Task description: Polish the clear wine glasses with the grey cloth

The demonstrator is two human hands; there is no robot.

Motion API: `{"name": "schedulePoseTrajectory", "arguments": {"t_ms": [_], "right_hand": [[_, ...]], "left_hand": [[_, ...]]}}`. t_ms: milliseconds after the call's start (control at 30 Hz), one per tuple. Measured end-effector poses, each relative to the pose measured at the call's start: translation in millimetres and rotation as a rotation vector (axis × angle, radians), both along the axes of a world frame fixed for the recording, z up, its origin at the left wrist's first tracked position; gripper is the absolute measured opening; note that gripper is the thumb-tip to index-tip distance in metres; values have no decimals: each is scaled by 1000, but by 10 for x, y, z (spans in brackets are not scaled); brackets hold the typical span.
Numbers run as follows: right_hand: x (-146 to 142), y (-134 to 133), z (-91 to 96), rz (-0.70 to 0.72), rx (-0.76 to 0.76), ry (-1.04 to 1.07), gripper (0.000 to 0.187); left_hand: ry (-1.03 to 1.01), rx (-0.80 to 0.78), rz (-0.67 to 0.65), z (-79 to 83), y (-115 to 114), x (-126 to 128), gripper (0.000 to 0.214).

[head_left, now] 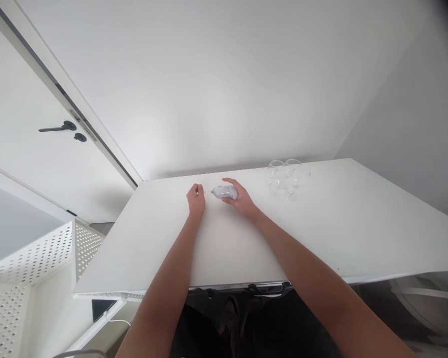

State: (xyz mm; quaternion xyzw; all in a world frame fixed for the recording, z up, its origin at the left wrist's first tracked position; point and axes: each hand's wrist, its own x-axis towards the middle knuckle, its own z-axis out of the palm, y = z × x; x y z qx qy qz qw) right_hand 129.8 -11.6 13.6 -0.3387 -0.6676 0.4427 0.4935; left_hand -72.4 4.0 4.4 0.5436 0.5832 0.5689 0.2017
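Clear-greyish stemmed glass (225,192) lies sideways between both hands over the far half of a white table (227,248), closer to the wall edge than to the near edge. Bowl points right, thin stem points left; can't tell whether the bowl touches the tabletop. Right hand (242,199) cups the bowl from its right end, thumb along the near side, forefinger stretched out on the far side with a small gap to the glass. Left hand (196,199) is curled closed around the stem's far-left end; foot of the glass mostly hidden in the fingers.

Room for moving: a strip of tabletop behind the hands up to the wall (209,89), a wider stretch left of the left hand to the slanting left edge, a deep stretch towards the body between the forearms. Both forearms cross the near edge. Right of the right hand, some tabletop, then a cluster of clear stemmed glasses (287,178), seemingly upright, packed together near the wall edge, well apart from the held one. Beyond them, tabletop runs on to the long slanting right edge.

Further out: white door (18,94) with dark handle (57,128) at left, white perforated panel (56,248) below it.
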Motion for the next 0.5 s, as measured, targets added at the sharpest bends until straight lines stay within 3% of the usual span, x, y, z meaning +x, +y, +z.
{"name": "schedulePoseTrajectory", "arguments": {"t_ms": [200, 267, 433, 500], "right_hand": [[30, 148, -136, -67, -387, 304, 74], [44, 148, -133, -59, -361, 291, 72], [30, 43, -34, -13, -90, 71, 71], [20, 34, -27, -17, -57, 45, 67]], "left_hand": [[81, 164, -186, 61, -58, 60, 21], [90, 164, -182, 58, -63, 68, 25], [-16, 89, -80, -15, 7, 22, 32], [-44, 73, -73, -22, 19, 14, 33]]}}
